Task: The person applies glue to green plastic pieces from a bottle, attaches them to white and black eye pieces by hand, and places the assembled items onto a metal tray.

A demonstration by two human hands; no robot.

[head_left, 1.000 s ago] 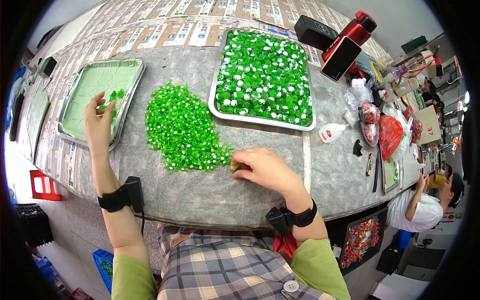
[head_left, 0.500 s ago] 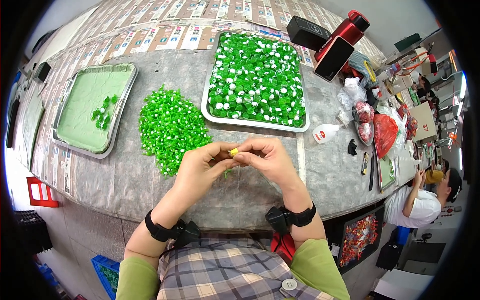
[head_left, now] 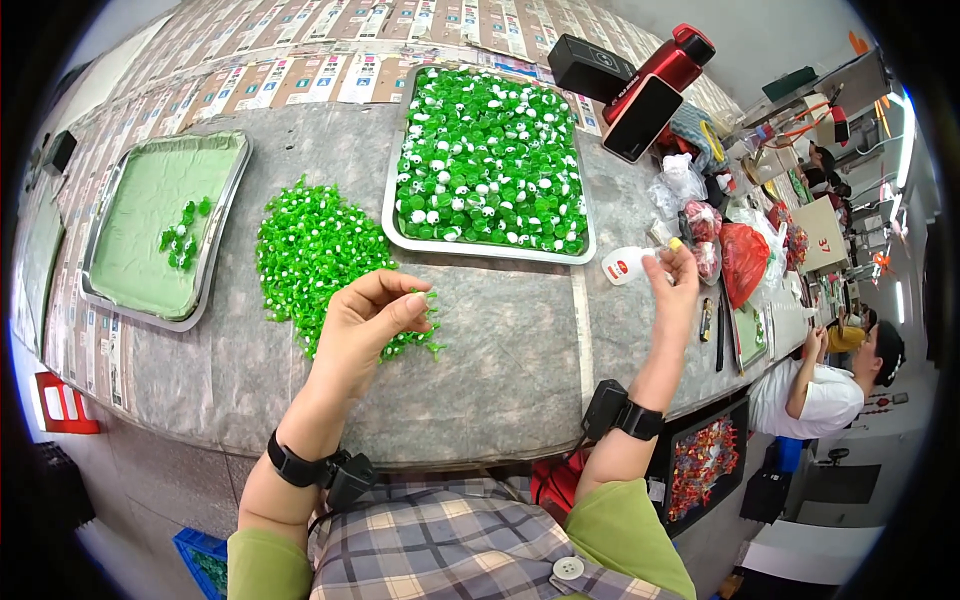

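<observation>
1. Loose heap of green pieces [head_left: 320,262] lies on the grey table between two trays, partly under the left hand.
2. Small yellow piece [head_left: 676,244] (tiny, details unclear) pinched at the right hand's fingertips, raised.

Your grey felt-covered table [head_left: 500,340] carries a loose pile of green beads [head_left: 320,255] under your left hand [head_left: 365,320], a full tray [head_left: 487,160] beyond, and a near-empty tray [head_left: 160,235] further left.

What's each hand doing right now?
Left hand: fingers pinched over the loose green pile; contents can't be told.
Right hand: pinching a small yellow piece.
</observation>
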